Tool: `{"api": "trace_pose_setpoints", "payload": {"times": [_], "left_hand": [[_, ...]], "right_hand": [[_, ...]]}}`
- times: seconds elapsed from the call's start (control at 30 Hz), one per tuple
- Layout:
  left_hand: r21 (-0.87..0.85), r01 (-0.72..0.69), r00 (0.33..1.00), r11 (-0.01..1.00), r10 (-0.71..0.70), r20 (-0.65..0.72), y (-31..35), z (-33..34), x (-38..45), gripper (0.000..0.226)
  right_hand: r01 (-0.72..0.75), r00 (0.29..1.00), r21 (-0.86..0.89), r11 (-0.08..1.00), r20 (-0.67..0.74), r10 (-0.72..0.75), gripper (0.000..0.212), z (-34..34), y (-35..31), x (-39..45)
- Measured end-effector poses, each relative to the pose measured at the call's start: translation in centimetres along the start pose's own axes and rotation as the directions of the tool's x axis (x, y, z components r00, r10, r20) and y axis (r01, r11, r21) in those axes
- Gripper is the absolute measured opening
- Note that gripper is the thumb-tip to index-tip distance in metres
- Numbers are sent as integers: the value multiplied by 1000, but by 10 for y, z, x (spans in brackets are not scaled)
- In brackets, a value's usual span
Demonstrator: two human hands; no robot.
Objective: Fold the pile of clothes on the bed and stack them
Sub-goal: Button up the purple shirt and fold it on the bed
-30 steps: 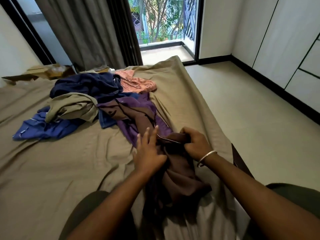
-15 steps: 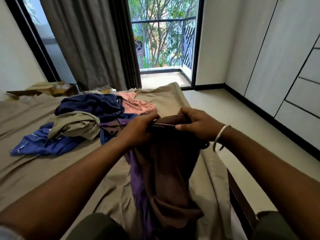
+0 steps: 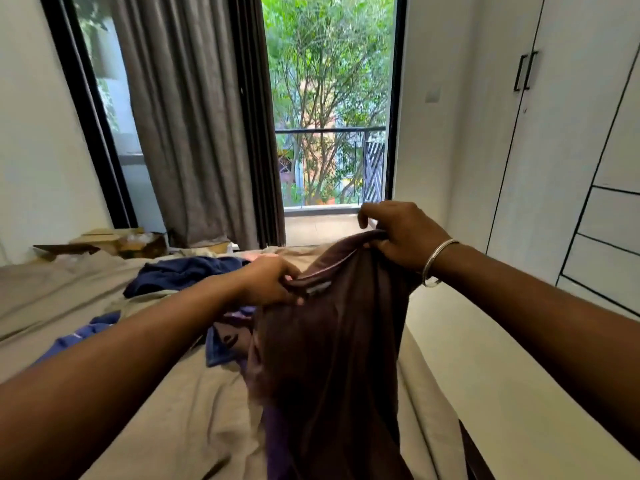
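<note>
Hands [image 3: 341,263] on brown garment [image 3: 332,358], clothes pile [image 3: 187,271] behind

Both hands [image 3: 403,233] have lifted brown garment [image 3: 332,358] higher.

Both hands hold up a brown garment [image 3: 332,358] by its top edge above the bed [image 3: 166,410]. The left hand [image 3: 268,282] pinches one end of the edge; the right hand [image 3: 401,233], with a metal bangle [image 3: 436,261] at the wrist, grips the other end higher up. The cloth hangs down to the bed. Behind the garment, further up the bed, lie navy and blue clothes [image 3: 187,275].
</note>
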State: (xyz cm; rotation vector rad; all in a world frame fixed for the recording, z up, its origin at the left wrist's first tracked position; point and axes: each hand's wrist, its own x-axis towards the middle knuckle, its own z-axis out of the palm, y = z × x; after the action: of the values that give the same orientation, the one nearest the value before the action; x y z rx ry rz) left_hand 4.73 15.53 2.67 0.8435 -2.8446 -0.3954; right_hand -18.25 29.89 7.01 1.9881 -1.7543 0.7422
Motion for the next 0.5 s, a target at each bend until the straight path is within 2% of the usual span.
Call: {"api": "trace_pose_setpoints", "payload": {"times": [0.03, 0.1, 0.13, 0.17, 0.23, 0.3, 0.33, 0.4, 0.43, 0.5], "left_hand": [[204, 24, 985, 979, 12, -174, 5, -10, -1, 10], [365, 179, 887, 913, 11, -462, 13, -24, -2, 12], [389, 248, 853, 887, -10, -521, 15, -30, -2, 15], [384, 295, 853, 875, -60, -519, 18, -38, -1, 17], [274, 276, 919, 921, -170, -356, 22, -50, 2, 20], [21, 213, 975, 977, -212, -64, 28, -62, 4, 21], [-158, 211, 976, 965, -199, 84, 32, -66, 4, 25], [-493, 290, 940, 820, -149, 306, 34, -74, -1, 37], [-581, 323, 920, 747, -104, 378, 33, -78, -5, 41], [-646, 310, 892, 697, 22, 452, 31, -86, -10, 35]], "right_hand": [[37, 999, -64, 997, 18, -35, 20, -6, 0, 5], [87, 996, -208, 974, 25, -83, 18, -16, 2, 11], [94, 996, -288, 953, 22, -92, 18, -22, 3, 14], [90, 996, -367, 926, 13, -91, 16, -30, 4, 18], [69, 997, -483, 873, 10, -73, 14, -41, 5, 24], [35, 998, -533, 846, -23, -56, 29, -51, 5, 32], [13, 998, -526, 851, -45, -43, 38, -55, 6, 37], [34, 996, -416, 909, -59, -64, 42, -63, 9, 46], [91, 994, -335, 938, -33, -108, 38, -66, 11, 48], [231, 973, -273, 934, 49, -226, 21, -72, 16, 48]]}}
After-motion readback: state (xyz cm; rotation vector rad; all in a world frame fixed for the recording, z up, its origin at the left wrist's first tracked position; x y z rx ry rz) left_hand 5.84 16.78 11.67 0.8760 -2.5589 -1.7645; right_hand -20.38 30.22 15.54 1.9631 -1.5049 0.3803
